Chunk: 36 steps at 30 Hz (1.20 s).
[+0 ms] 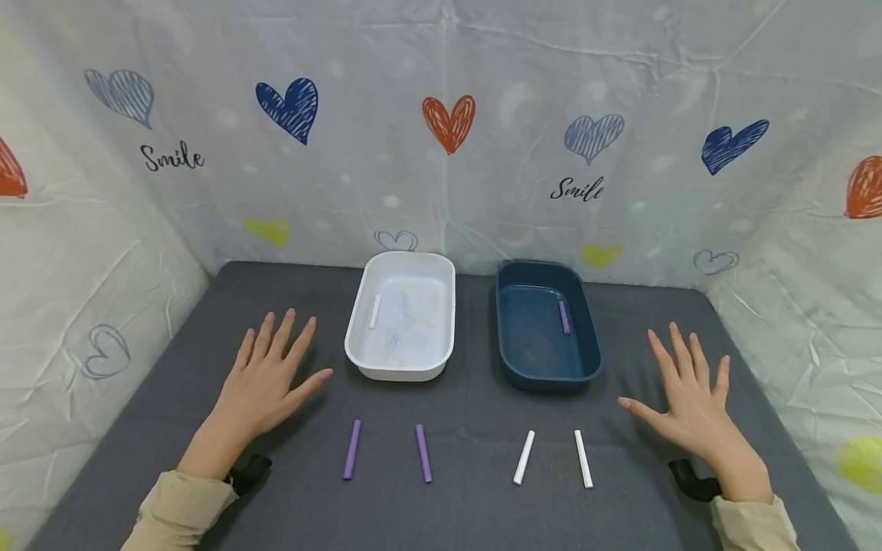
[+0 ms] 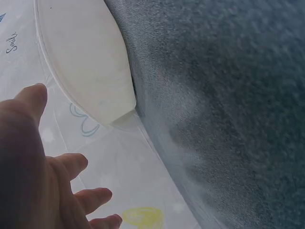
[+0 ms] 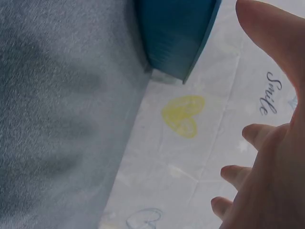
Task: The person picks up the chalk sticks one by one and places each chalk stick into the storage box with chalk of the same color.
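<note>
My left hand [image 1: 265, 379] is spread with straight fingers over the table, left of a white tub [image 1: 400, 375], and holds nothing. Inside that tub lies a white chalk stick [image 1: 375, 311]. To the right of a dark blue tub [image 1: 551, 379] my right hand [image 1: 696, 402] is spread too, its fingers bare of any object. A purple chalk stick [image 1: 564, 317] lies in the blue tub. Nearer the front are two purple sticks, one [image 1: 352, 450] left of the other [image 1: 423, 454]. Two white sticks, one [image 1: 524, 458] beside the other [image 1: 583, 459], lie further right.
A dark grey cloth [image 1: 468, 505] covers the table. White curtains [image 1: 510, 69] printed with hearts and "Smile" hang behind the tubs and at both sides. Each wrist wears a black strap, the left strap [image 1: 249, 474] and the right strap [image 1: 692, 482].
</note>
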Available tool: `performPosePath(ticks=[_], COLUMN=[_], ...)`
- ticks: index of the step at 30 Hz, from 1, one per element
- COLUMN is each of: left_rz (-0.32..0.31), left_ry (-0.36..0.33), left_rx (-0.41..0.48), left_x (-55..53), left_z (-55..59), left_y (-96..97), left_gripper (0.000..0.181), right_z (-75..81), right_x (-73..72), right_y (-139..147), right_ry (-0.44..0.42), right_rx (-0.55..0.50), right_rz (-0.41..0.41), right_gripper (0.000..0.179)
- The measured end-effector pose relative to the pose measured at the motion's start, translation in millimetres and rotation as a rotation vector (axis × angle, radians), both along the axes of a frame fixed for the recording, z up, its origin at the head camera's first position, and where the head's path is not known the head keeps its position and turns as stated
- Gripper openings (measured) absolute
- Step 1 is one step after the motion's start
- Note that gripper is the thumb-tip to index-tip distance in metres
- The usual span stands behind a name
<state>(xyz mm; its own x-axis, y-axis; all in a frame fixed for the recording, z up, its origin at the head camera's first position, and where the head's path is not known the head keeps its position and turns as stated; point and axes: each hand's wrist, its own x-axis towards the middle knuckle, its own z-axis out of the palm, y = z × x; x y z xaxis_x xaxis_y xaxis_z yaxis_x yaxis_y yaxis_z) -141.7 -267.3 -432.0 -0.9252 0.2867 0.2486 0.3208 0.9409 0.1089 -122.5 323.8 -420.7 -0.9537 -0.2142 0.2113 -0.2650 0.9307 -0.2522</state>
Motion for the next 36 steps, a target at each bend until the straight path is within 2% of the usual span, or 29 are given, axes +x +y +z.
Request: performPosePath(ticks=[17, 36], left_rz=[-0.029, -0.047], left_ry=[0.002, 0.002], left_rx=[0.005, 0.005], left_x=[-8.6, -16.7], left_z=[3.2, 3.0], left_y=[13.9, 29.4], left_gripper=[0.083, 0.084], right_z=[-1.7, -4.8], right_x=[2.0, 11.8], right_y=[-14.3, -45.3], right_ry=[0.02, -0.063], right_rx=[-0.055, -0.103], right_rz=[0.058, 0.128], right_gripper=[0.115, 0.117])
